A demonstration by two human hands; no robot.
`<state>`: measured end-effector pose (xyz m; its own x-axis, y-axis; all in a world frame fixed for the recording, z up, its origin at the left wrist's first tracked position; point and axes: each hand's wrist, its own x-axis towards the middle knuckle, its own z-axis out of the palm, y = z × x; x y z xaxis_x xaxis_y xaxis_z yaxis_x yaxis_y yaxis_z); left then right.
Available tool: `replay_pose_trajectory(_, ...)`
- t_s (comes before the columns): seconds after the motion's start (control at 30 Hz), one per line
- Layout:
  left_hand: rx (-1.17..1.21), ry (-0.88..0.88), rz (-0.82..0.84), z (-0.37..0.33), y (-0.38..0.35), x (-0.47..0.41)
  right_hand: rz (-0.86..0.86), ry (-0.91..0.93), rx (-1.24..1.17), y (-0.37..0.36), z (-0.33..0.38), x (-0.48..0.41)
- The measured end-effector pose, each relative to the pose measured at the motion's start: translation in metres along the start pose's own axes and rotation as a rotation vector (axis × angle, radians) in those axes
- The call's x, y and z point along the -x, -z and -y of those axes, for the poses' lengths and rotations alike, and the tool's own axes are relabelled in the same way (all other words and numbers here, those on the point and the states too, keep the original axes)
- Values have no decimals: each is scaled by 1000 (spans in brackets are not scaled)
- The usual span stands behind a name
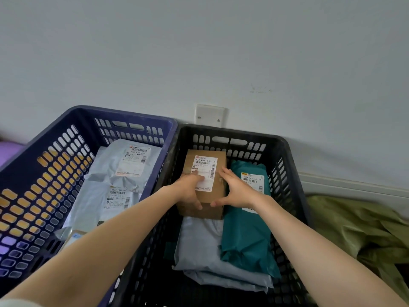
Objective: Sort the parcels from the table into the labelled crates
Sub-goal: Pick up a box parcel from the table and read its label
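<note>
Nearest my view, at the near end of the black crate (285, 180), a stack of grey poly mailers (205, 251) lies flat with a teal poly mailer (245, 235) along its right side. Beyond them sits the cardboard box (209, 171), label up, its near end resting on the grey stack and its right side touching the teal bag. My left hand (190, 189) lies on the box top with straight fingers over the label and the thumb down the near face; my right hand (234, 189) presses the right edge with straight fingers, thumb spread toward the near corner. Neither hand is curled round it. I judge the box is being settled in place. The risk is that soft mailers underneath give unevenly, so the box tips or slides toward me once I let go; pushing rightward could also ruck the teal bag. Open room is little: a narrow gap to the crate's left wall and a short stretch to its far wall. Left of this, the blue crate (33, 165) holds labelled grey mailers (124, 169); its rim touches the black one, so withdrawing straight up looks safest.
</note>
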<state>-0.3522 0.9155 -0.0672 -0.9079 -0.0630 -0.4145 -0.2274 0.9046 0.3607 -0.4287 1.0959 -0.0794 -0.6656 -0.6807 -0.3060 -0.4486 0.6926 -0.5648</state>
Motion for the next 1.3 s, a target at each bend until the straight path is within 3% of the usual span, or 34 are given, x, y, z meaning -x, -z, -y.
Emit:
replay_pose_trajectory(0.3,71,-37,-61,-12,9,16,-118,-3,-103,8,13,22)
replay_pose_trajectory(0.6,122,-82,-265,-21,38,68,-270,-24,-171,28,36,62)
replay_pose_trajectory(1.0,242,-85,-561,-23,53,201,-384,160,-202,24,122,131)
replay_pose_trajectory(1.3,288,96,-720,18,40,304,-354,331,-255,-28,207,156)
